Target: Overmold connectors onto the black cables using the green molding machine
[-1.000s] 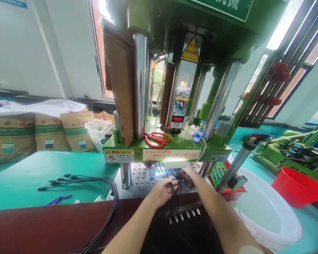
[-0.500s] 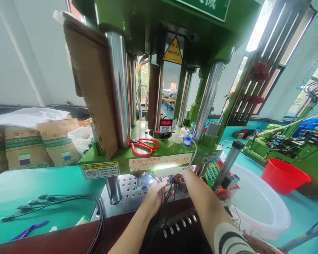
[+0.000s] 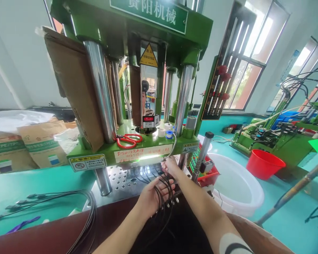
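Note:
Palm up, my left hand [image 3: 154,197] cradles a bunch of black cables [image 3: 161,192] in front of the green press [image 3: 113,151]. The cables run across its half-curled fingers, and their small metal plug ends hang just below. Their other ends reach onto the shiny metal plate under the press, where detail is blurred. My right hand [image 3: 171,167] is just above and right of the left, by the lower edge of the press. Its fingers are closed, and what they hold is hidden. A lit lamp [image 3: 149,157] glows under the press edge.
Red-handled scissors [image 3: 128,140] and a blue-white spool [image 3: 169,134] lie on the press ledge. More coiled cables [image 3: 88,203] and a purple strip [image 3: 23,224] rest on the left. A white tub [image 3: 238,183] and a red bucket [image 3: 265,167] stand on the right.
My right hand has come out from behind the press edge and closed. The cables' plug ends have risen toward my left hand, whose palm now shows. The whole view has shifted.

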`<state>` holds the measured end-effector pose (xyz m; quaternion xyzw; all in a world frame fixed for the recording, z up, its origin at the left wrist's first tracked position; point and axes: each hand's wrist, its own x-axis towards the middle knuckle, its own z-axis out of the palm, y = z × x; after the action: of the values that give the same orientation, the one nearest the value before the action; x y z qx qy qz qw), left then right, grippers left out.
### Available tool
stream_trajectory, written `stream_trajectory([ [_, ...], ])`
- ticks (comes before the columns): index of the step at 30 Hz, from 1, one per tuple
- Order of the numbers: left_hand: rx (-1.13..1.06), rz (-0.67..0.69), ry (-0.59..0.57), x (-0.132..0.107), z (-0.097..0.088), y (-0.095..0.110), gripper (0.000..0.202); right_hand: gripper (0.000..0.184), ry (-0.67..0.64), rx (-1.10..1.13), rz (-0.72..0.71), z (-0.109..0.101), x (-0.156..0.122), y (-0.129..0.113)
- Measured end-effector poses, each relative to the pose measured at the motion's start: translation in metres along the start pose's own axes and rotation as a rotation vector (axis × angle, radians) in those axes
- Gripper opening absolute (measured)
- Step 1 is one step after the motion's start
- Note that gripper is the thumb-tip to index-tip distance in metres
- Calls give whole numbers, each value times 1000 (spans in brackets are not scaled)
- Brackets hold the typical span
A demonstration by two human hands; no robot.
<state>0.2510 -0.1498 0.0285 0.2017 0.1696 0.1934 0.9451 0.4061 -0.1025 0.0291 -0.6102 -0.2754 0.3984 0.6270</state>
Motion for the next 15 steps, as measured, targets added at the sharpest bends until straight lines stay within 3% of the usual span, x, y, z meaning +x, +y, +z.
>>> stream_trajectory([
  [4,-56,-26,38,-15,17,-25,10,17,23,14,-20,-8,-29,8],
  [7,-157,-43,38,-27,23,-35,16,13,61,22,-37,-13,-43,7],
  [11,-251,-33,18,-51,20,-43,21,13,104,6,-46,-12,-47,6],
  [15,-130,-75,-32,-88,14,-59,18,13,139,-11,-47,-9,-49,7],
])
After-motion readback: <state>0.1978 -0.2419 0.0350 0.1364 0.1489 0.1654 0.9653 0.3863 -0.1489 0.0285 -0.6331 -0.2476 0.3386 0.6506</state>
